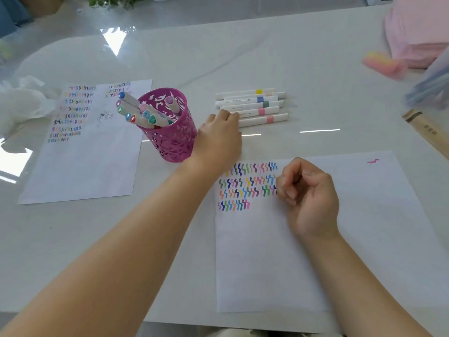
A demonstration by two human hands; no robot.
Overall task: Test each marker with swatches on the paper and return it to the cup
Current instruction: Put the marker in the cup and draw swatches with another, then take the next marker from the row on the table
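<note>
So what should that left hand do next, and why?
Probably grip one of the white colour-banded markers lying in a row: the left hand has its fingers on their ends, and the right hand rests empty on the swatch-covered white paper.

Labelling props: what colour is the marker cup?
The cup is magenta with a cut-out pattern; the head view shows it.
</note>
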